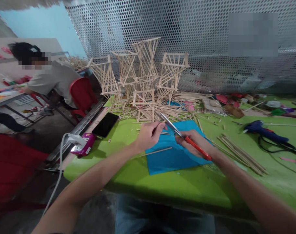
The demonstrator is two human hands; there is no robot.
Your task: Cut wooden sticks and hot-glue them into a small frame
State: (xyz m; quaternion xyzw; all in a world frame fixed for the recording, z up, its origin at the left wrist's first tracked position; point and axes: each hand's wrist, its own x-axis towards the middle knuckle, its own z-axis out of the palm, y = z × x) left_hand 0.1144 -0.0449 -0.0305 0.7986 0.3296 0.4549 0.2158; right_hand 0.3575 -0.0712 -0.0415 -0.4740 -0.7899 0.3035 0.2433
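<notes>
My right hand [193, 143] is wrapped round the handles of a pair of scissors [198, 149] with red grips, the blades spread and pointing up and left. My left hand [149, 136] pinches a short piece of wooden stick [164, 122], its tip close to the blades. Whether a blade touches the stick I cannot tell. Beneath both hands lies a blue sheet [160, 164], with a loose thin stick [155, 151] across its left part. Several more cut sticks show just behind my left hand.
Lattice towers of sticks [148, 61] stand at the back over a stick pile. A black phone [105, 125] and purple power strip [83, 146] lie left. To the right are a stick bundle [242, 154] and blue glue gun [266, 131]. A seated person [52, 79] is far left.
</notes>
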